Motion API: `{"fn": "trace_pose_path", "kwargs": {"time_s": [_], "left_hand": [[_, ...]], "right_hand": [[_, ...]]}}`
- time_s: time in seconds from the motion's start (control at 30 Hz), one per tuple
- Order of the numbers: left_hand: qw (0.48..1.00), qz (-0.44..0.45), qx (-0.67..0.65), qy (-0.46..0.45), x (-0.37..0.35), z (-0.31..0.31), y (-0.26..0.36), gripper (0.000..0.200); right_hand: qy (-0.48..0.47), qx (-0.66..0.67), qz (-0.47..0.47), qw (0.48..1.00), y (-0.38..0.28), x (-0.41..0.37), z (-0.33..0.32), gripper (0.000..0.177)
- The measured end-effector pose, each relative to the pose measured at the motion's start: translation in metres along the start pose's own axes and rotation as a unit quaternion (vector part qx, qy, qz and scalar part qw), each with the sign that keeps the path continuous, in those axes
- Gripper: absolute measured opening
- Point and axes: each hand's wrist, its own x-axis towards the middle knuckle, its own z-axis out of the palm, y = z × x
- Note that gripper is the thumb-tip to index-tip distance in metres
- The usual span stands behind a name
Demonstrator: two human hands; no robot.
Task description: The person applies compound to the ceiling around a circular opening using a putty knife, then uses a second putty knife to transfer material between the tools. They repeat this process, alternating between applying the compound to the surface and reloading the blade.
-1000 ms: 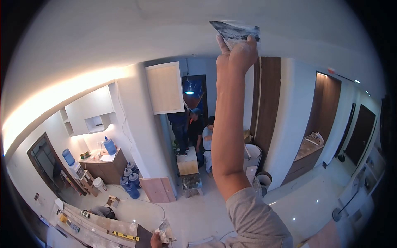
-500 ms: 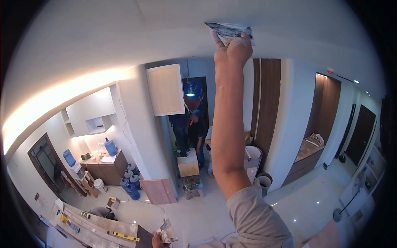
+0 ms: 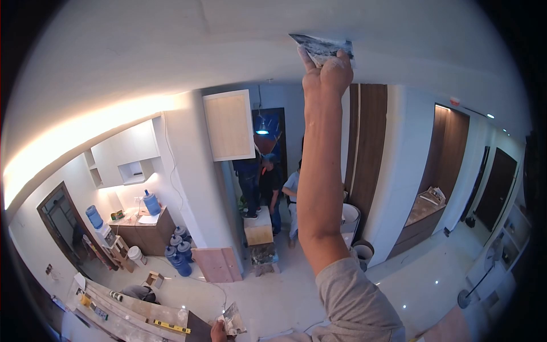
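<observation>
Overhead, my right hand [image 3: 330, 71] grips a wide putty knife [image 3: 323, 48] smeared with white filler. Its blade lies against the pale ceiling [image 3: 245, 43], and fingers press on the back of the blade. My right arm reaches straight up through the middle of the view. Low in the view, my left hand [image 3: 219, 330] is closed on another filler-smeared putty knife [image 3: 233, 320], held with its blade upward. Most of the left hand is cut off by the bottom edge.
A long worktop [image 3: 134, 316] with a yellow spirit level [image 3: 172, 326] lies at lower left. Blue water bottles [image 3: 181, 265] stand near a pink board [image 3: 216, 264]. Several people [image 3: 270, 185] are at the back, one raised on a wooden box [image 3: 259, 229]. A fan [image 3: 464, 299] stands right.
My right hand and its putty knife have shifted slightly right and down in the view. A person in a light shirt now shows more beside my arm. The left hand has barely moved.
</observation>
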Motion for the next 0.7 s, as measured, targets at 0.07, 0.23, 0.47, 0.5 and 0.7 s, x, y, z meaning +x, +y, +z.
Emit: {"fn": "trace_pose_path", "kwargs": {"time_s": [0.07, 0.23, 0.47, 0.5, 0.7], "left_hand": [[0.999, -0.03, -0.016, -0.015, -0.001, -0.002, 0.0, 0.028], [0.998, -0.005, 0.058, -0.017, -0.008, 0.008, 0.011, 0.027], [0.994, -0.066, -0.089, -0.005, 0.001, 0.0, 0.0, 0.028], [0.991, -0.071, -0.116, 0.008, -0.002, 0.003, 0.004, 0.028], [0.985, -0.131, 0.107, 0.039, -0.014, 0.008, 0.028, 0.041]], "right_hand": [[0.012, -0.008, -0.002, 1.0, 0.0, 0.001, 0.0, 0.046], [0.025, -0.023, 0.008, 0.999, -0.004, -0.001, 0.005, 0.043], [-0.014, -0.071, -0.099, 0.992, -0.005, -0.013, 0.031, 0.04], [-0.024, -0.072, -0.131, 0.988, -0.004, -0.017, 0.036, 0.04], [-0.011, -0.338, -0.637, 0.693, 0.034, -0.069, 0.086, 0.035]]}}
